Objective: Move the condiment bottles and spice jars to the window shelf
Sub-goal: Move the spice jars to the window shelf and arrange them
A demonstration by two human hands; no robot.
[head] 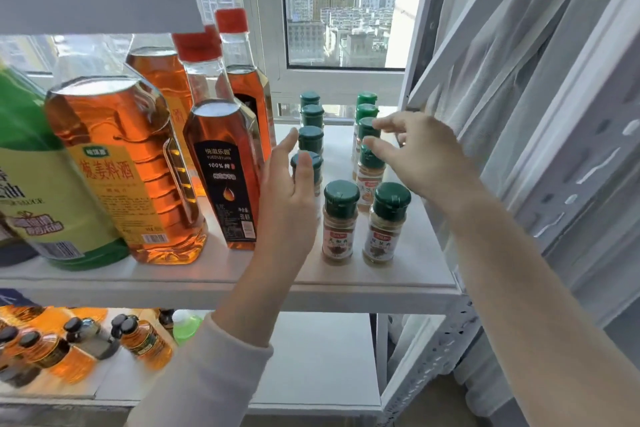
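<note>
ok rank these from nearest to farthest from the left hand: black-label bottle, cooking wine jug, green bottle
1. black-label bottle, just left of the left hand
2. cooking wine jug, further left
3. green bottle, far left edge

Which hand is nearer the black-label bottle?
Left. The left hand is just right of the black-label bottle. The right hand is farther right, above the right-hand spice jars.

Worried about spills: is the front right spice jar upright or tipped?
Upright: the front right spice jar stands base-down on the shelf, cap on top.
</note>
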